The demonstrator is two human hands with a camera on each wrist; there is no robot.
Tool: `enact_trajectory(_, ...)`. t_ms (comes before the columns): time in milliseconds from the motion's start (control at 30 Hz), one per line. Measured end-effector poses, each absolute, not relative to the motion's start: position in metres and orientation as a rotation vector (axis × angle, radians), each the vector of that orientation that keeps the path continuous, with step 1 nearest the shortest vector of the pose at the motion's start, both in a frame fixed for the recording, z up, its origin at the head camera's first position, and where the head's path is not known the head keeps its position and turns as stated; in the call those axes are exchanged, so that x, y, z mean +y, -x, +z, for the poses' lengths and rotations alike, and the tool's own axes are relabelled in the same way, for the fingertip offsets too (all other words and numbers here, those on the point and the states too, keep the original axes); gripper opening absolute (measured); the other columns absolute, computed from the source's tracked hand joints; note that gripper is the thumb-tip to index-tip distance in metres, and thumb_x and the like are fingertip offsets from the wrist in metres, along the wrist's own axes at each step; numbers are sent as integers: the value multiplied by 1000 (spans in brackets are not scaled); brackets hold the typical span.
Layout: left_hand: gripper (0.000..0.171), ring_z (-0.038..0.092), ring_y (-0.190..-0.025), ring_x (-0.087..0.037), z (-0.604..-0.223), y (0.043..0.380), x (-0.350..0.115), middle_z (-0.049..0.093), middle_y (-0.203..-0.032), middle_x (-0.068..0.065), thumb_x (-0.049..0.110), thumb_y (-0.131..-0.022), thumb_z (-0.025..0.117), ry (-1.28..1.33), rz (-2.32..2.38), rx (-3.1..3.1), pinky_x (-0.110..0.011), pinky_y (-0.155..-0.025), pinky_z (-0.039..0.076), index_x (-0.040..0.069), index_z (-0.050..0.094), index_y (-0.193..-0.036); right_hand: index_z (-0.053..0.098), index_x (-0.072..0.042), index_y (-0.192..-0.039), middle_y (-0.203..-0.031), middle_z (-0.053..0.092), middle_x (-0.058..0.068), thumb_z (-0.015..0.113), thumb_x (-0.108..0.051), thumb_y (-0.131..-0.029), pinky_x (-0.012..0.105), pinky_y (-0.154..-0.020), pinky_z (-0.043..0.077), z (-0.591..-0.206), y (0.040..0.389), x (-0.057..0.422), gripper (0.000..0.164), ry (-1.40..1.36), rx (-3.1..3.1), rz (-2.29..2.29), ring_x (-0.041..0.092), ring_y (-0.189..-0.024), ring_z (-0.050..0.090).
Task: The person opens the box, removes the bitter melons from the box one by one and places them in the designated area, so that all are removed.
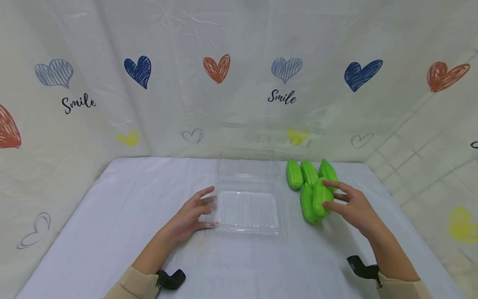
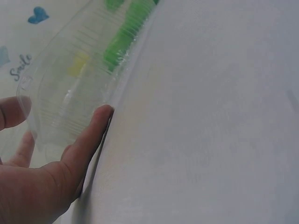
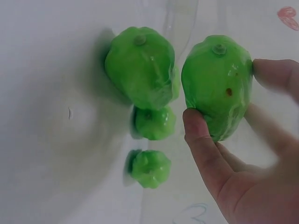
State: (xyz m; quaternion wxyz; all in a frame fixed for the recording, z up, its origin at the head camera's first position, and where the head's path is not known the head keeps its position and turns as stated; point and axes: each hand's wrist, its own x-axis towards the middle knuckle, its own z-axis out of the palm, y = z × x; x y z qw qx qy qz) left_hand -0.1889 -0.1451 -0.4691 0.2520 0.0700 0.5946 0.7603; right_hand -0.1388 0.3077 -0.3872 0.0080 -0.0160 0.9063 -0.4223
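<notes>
My right hand (image 1: 352, 205) pinches a long green ridged fruit (image 1: 322, 197) between thumb and fingers. Up close in the right wrist view, this held fruit (image 3: 219, 84) has a stem nub and a small brown spot, and stands off from the white surface. Beside it lies another green fruit (image 1: 308, 203), with several more (image 1: 295, 175) behind. A clear plastic container (image 1: 246, 228) stands with its lid (image 1: 246, 168) raised at the back. My left hand (image 1: 190, 218) holds the container's left edge, the thumb (image 2: 91, 135) low at its near corner and the fingers along its side.
A white cloth (image 1: 130, 216) covers the table. Behind it hangs a pale curtain (image 1: 246, 116) printed with hearts and the word Smile. Black wrist straps (image 1: 171, 279) sit at both beige sleeves (image 1: 134, 284).
</notes>
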Motion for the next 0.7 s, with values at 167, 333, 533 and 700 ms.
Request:
enact_trajectory(167,70,21,-145,-41,-470,190,-145,17,-161,-18,0,-96,49,-199,2065,1615,-51,-90,54,19,23,-158,42,-13,-151,-162,23,21,73,-27,-90,65,-98,43,-388,139,313,70,30,2817,-1335,52,-137,39)
enact_trajectory(333,71,20,-146,-42,-470,190,-145,17,-162,-18,0,-95,49,-201,2065,1616,-51,-90,54,18,23,-158,41,-13,-152,-162,22,22,72,-26,-91,66,-98,42,-389,139,318,69,11,2807,-1326,53,-137,37)
enact_trajectory(533,71,19,-147,-42,-469,189,-145,16,-162,-18,0,-95,50,-194,2063,1615,-51,-91,54,18,23,-158,39,-13,-153,-162,22,22,71,-25,-92,68,-97,42,-396,141,325,70,-12,2798,-1304,54,-138,36)
enact_trajectory(700,72,19,-146,-42,-470,189,-145,16,-162,-18,0,-95,50,-193,2064,1614,-52,-90,54,18,23,-158,39,-13,-153,-161,23,22,71,-24,-92,70,-95,41,-403,143,332,70,-16,2798,-1275,53,-137,37)
